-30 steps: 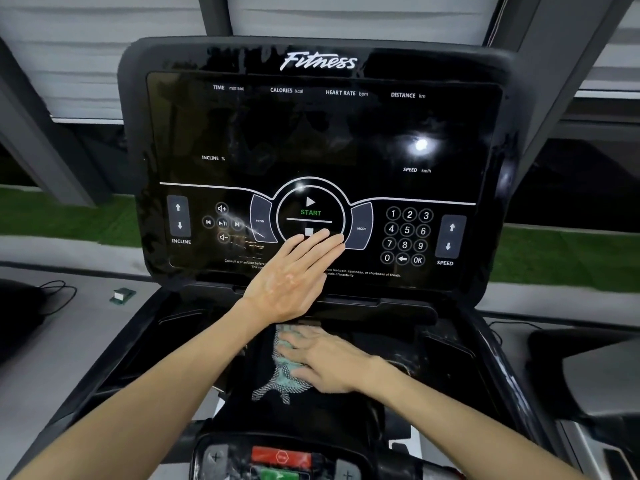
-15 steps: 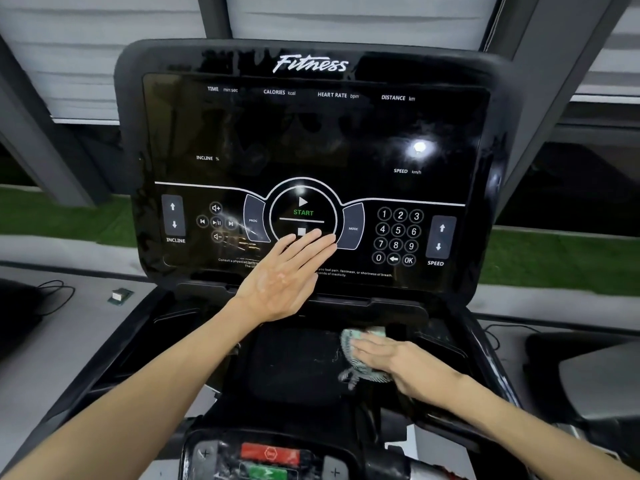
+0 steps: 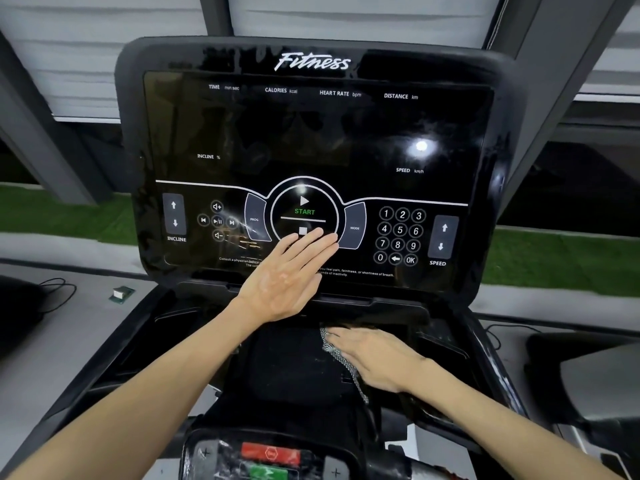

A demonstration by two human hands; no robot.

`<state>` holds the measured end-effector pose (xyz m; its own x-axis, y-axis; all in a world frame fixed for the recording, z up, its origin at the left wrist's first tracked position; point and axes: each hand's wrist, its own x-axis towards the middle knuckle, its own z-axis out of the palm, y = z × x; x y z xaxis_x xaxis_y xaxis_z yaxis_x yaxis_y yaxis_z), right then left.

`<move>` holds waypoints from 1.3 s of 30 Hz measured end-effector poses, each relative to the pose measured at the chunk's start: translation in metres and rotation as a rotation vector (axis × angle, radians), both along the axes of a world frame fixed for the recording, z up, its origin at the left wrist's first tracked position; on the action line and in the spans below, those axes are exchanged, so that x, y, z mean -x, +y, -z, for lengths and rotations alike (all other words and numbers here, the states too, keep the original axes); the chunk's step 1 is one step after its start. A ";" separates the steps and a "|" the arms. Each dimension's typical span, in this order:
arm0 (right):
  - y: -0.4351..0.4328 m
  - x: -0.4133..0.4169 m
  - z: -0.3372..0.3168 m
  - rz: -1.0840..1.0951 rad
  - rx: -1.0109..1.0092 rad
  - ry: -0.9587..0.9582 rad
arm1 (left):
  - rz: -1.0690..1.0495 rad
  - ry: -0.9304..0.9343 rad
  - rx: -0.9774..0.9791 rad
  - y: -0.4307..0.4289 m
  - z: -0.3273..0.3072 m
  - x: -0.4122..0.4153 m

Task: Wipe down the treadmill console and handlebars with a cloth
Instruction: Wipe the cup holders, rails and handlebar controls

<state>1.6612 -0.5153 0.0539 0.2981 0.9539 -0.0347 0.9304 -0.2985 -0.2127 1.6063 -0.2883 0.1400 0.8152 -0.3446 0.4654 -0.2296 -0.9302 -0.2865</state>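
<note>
The right hand (image 3: 377, 358) and cloth (image 3: 333, 353) have slid a little back leftward over the tray (image 3: 287, 372), while the left hand (image 3: 287, 278) has stayed put. Its fingers (image 3: 311, 244) lie straight and together, flat on the console (image 3: 311, 133) glass, with the tips at the stop button (image 3: 303, 231). Below and right of them, the right fingers (image 3: 346, 336) are extended and press down the cloth, which pokes out beside their tips.

- left hand (image 3: 282, 285): bare, slim fingers, tendons showing on the back
- right hand (image 3: 379, 358): bare
- left forearm (image 3: 156, 386), right forearm (image 3: 502, 420): bare up to frame edge
</note>
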 end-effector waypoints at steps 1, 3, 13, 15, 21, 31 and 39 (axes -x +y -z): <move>0.003 0.002 0.000 0.000 -0.006 -0.016 | -0.002 -0.002 -0.004 0.000 0.000 0.000; 0.003 0.003 0.001 0.003 -0.014 -0.022 | -0.004 -0.006 -0.011 0.001 0.000 0.000; -0.021 0.010 -0.012 -0.269 0.090 0.218 | 0.001 -0.015 -0.002 0.002 0.000 0.000; -0.014 0.008 -0.013 -0.299 0.100 0.202 | 0.000 -0.017 -0.009 0.001 0.000 -0.001; 0.040 0.027 -0.008 -0.358 0.119 0.192 | 0.002 -0.017 -0.007 0.001 -0.001 0.000; 0.099 0.042 -0.003 -0.109 0.047 0.113 | 0.013 -0.017 0.009 0.001 0.000 0.000; 0.095 0.039 -0.007 -0.325 0.228 0.427 | 0.021 -0.006 0.021 0.002 -0.001 0.000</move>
<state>1.6224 -0.4208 0.0606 -0.0942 0.9484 -0.3029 0.8279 -0.0943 -0.5529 1.6059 -0.2861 0.1412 0.8051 -0.3517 0.4776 -0.2475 -0.9310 -0.2683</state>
